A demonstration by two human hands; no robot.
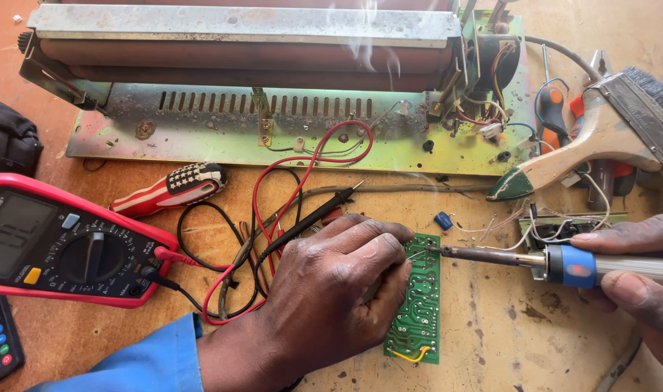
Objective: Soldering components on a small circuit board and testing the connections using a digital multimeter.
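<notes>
The green circuit board is pinned flat on the wooden bench under the left hand, fingers curled down over its left edge. The soldering iron is gripped in the closed right hand, lying almost level, tip pointing left onto the board's top end. The board's long axis runs near to far. Smoke is seen rising; fingertips so near the tip could be burned, and a lingering tip could lift a track.

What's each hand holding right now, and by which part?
The right hand holds the soldering iron by its handle, behind the blue collar. The left hand lies on the green circuit board, pinning its left edge to the table; nothing is lifted.
</notes>
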